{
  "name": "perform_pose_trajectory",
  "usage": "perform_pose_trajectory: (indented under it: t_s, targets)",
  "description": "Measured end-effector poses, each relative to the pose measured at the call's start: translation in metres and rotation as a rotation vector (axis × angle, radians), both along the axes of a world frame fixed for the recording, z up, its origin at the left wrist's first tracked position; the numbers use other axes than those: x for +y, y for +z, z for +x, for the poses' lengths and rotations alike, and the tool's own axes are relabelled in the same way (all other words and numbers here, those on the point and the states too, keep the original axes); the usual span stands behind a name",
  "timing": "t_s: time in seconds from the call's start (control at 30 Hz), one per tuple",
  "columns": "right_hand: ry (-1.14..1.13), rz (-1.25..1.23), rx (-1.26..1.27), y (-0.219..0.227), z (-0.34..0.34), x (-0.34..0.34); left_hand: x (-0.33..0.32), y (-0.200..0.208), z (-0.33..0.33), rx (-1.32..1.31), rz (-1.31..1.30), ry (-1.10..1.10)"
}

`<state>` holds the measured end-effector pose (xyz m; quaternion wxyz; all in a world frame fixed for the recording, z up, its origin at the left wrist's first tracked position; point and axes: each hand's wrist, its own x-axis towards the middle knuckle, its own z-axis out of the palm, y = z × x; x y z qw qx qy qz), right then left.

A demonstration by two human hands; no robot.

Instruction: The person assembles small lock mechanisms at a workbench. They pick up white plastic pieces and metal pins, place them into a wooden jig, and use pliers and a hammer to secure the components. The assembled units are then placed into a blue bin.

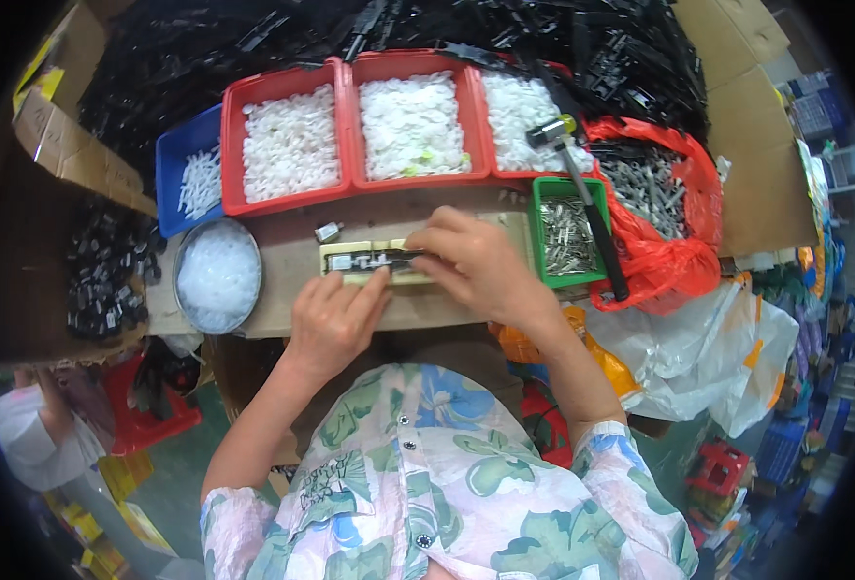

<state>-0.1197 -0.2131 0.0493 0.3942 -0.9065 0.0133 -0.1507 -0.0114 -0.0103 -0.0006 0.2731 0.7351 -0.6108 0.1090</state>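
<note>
On the workbench a cream block-like holder (369, 246) carries a long black plastic housing (397, 260). A silver motor (339, 262) and small white gears lie in the housing's left part. My left hand (335, 321) rests its stretched, slightly bent fingertips on the holder's near edge, the index finger touching the housing. Over the right end, my right hand (478, 263) pinches with thumb and fingers; what is between them is too small to make out. Its fingers cover that end of the housing. Another small silver motor (328, 232) lies just beyond the holder.
Red trays (347, 145) of white plastic parts and a blue tray (161, 188) line the back. A metal bowl (258, 280) is left. Right are a green bin (537, 227) of metal pins, a hammer (596, 217) and a red bag (674, 266). Black parts (630, 68) heap behind.
</note>
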Motion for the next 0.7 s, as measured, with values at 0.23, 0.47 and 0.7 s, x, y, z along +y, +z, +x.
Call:
perform_pose_trajectory:
  t_s: [0.23,0.47,0.7]
  targets:
    - [-0.683,-0.41,-0.006,0.046,-0.074,-0.107,0.003,0.003,0.0,0.05,0.014,-0.007]
    - [-0.815,-0.771,0.295,-0.002,-0.157,-0.238,0.01,0.03,0.014,0.18,-0.038,0.01]
    - [-0.845,-0.579,0.248,0.006,-0.135,-0.226,0.045,0.05,0.097,0.199,-0.18,0.308]
